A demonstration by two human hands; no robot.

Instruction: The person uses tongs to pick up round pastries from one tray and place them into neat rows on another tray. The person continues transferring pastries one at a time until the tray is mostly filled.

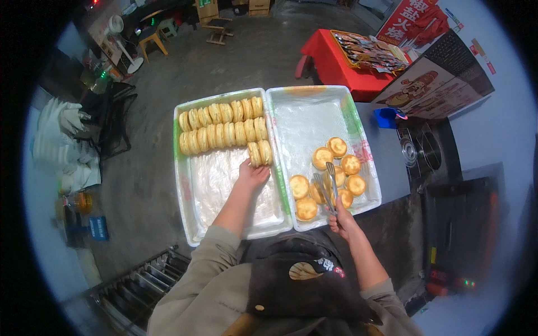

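In the left tray (186,208), round golden flatbreads (221,134) stand on edge in two full rows at the far end. A pair of flatbreads (259,153) starts a third row by the tray's right wall. My left hand (255,175) is closed round the near side of this pair, its fingertips partly hidden. My right hand (343,220) grips metal tongs (332,193), whose jaws are apart above the right tray (311,112). Several flatbreads (351,164) lie flat there, browned faces up, in the near half. The tongs' tips overlap some of them, and whether they touch is unclear.
Both trays stand side by side, lined with clear film. A grey counter (386,173) with a blue scoop-like container (385,117) adjoins on the right. Beyond it stands a red-covered table (336,64) with a tray of packets (370,51). A metal rack (145,288) is at lower left.
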